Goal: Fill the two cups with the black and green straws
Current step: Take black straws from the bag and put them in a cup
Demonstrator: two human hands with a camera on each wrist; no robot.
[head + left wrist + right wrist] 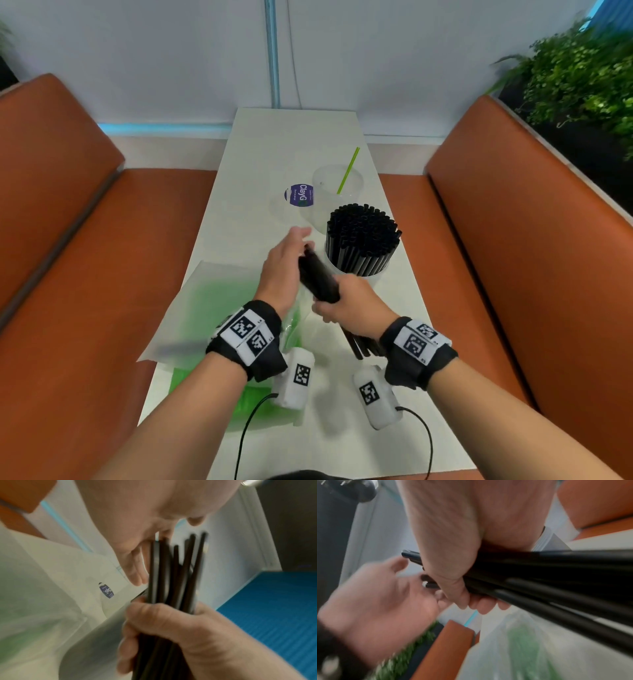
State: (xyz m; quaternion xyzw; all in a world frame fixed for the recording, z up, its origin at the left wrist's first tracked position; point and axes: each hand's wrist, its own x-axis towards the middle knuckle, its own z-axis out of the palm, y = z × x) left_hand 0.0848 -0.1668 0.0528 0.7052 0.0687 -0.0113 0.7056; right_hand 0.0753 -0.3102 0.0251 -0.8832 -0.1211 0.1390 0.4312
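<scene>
My right hand (337, 303) grips a bundle of black straws (318, 277) tilted up to the left; the same bundle of black straws (173, 569) (556, 574) fills both wrist views. My left hand (284, 260) is open, fingers straight, its palm against the bundle's upper end. Just to the right stands a clear cup (356, 270) packed with black straws (363, 236). Behind it a second clear cup (337, 183) holds one green straw (347, 170). A clear bag of green straws (239, 308) lies under my left wrist.
The narrow white table (274, 150) runs away from me between two orange benches (68, 222) (513, 222). A clear lid with a purple sticker (299, 194) lies left of the far cup. Green plants (582, 75) sit behind the right bench.
</scene>
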